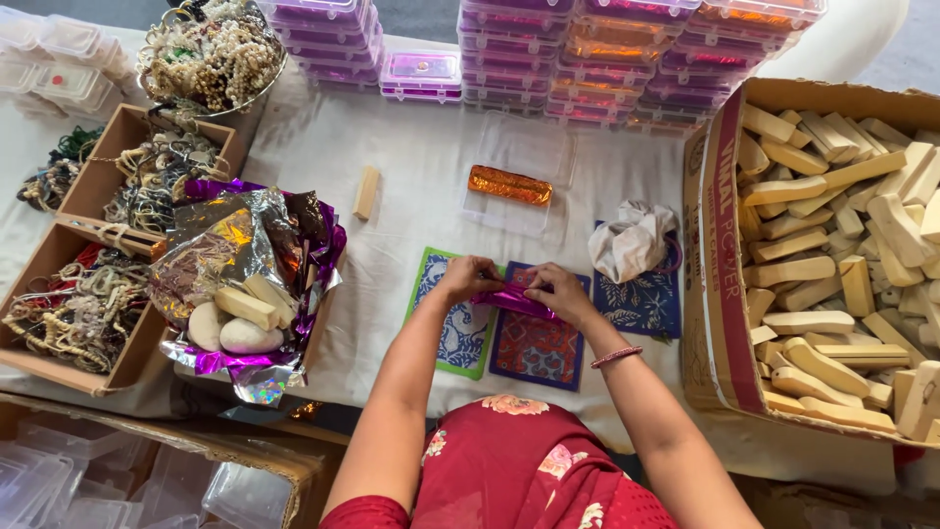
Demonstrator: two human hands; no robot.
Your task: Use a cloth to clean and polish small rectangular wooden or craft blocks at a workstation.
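Bench (421, 167): draped in white cloth.
Purple foil piece (516, 302): on the patterned mats (534, 343), left of the cardboard box (725, 294) of wooden blocks.
Left hand (468, 277): pinching the foil's left end.
Right hand (556, 289): gripping its right end.

A large cardboard box (725, 294) stood at the right edge of the table, full of pale wooden blocks (842, 245). Just left of this box lay a crumpled white cloth (632, 240). Further left of the box lay an orange foil-wrapped bar (509, 184) in a clear tray, and beyond it a single bare wooden block (366, 192). Behind the box, stacks of purple plastic cases (607, 59) stood in rows. Far left of the box were cardboard trays with bead jewellery (83, 309) and a pile of shiny foil sheets (245, 255).
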